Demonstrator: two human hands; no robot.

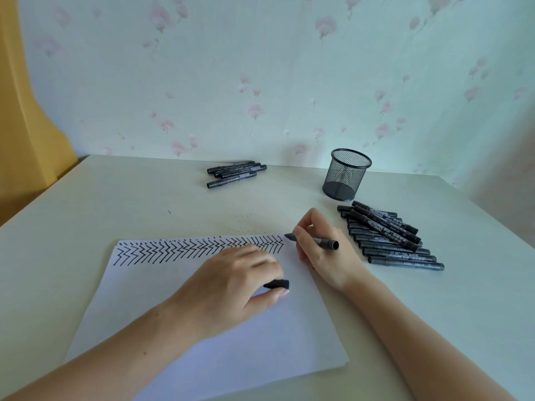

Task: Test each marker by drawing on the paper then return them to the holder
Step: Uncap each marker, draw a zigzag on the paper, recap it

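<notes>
A white paper (220,337) lies on the table, with a band of black zigzag lines along its far edge. My right hand (321,250) grips an uncapped black marker (325,242), its tip at the paper's far right corner. My left hand (234,285) rests on the paper and pinches the marker's black cap (277,284). A black mesh holder (346,175) stands upright behind my right hand and looks empty. Several markers lie in a pile (390,238) to the right of my right hand. A smaller pile of markers (236,172) lies near the wall.
The pale table (115,206) meets a flowered wall at the back. A yellow surface (26,125) stands at the left. Small ink specks (246,222) mark the tabletop just beyond the paper.
</notes>
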